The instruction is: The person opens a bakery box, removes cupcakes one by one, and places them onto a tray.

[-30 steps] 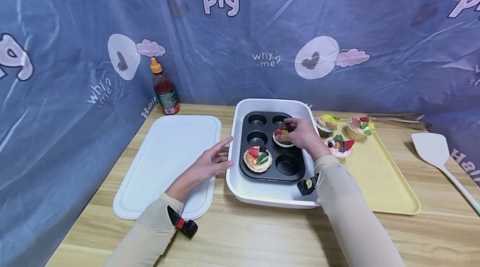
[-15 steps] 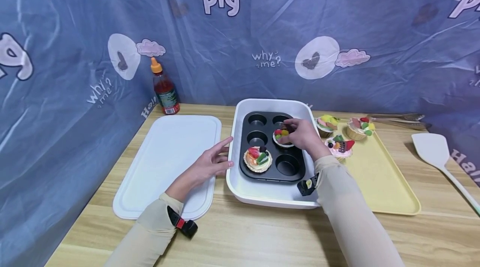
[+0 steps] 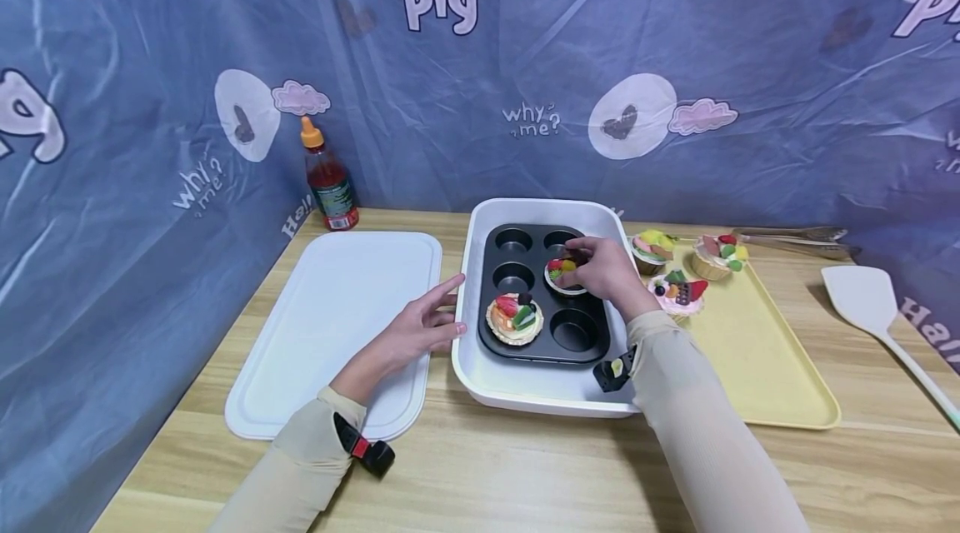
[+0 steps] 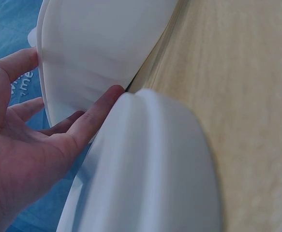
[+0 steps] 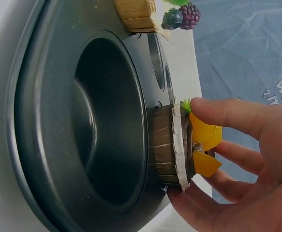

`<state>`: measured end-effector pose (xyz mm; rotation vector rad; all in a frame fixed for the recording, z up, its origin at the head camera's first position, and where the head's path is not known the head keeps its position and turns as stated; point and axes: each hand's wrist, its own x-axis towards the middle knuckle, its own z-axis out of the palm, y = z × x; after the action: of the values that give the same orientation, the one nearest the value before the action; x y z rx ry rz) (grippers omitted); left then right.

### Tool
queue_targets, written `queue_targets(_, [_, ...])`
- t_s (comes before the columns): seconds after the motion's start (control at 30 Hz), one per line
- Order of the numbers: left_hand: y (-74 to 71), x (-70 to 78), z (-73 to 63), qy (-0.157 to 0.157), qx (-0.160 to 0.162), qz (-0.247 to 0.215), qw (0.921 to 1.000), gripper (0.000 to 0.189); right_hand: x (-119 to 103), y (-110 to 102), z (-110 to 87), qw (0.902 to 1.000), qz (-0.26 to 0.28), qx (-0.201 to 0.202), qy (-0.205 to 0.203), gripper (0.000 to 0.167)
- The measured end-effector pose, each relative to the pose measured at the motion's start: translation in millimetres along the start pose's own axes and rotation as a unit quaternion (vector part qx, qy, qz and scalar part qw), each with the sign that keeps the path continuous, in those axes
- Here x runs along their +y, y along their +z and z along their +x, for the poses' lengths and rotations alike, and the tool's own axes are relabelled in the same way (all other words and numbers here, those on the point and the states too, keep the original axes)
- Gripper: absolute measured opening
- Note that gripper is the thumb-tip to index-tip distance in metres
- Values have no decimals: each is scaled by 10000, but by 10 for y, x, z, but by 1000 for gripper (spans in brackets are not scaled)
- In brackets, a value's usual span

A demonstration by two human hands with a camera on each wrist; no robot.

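Note:
My right hand [image 3: 609, 273] grips a brown-cased fruit cupcake [image 5: 167, 145] in the middle right cup of a black muffin pan [image 3: 546, 350]. Thumb and fingertips hold its rim, over yellow and green toppings. The pan lies inside a deep white bin [image 3: 555, 407]. A second cupcake [image 3: 514, 319], topped with red fruit and dark berries, sits in the front left cup. On the bin's left side, my left hand [image 3: 412, 329] touches the outer wall with spread fingers, as the left wrist view also shows. The right hand partly hides its cupcake in the head view.
A flat white tray [image 3: 337, 316] lies to the left under my left forearm. On the right, a yellow tray [image 3: 765, 366] carries several cupcakes [image 3: 677, 295]. Metal tongs [image 3: 795, 235], a white spatula [image 3: 862, 300] and a sauce bottle [image 3: 330, 183] stand or lie around.

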<state>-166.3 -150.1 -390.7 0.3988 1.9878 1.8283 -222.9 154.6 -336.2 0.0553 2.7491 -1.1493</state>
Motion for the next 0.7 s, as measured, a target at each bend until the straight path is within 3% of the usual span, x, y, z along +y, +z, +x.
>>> queue_targets(0.7, [7,18,-8,-44,36,95,9999,78,-22,4,-13,9999,27,137,-34,64])
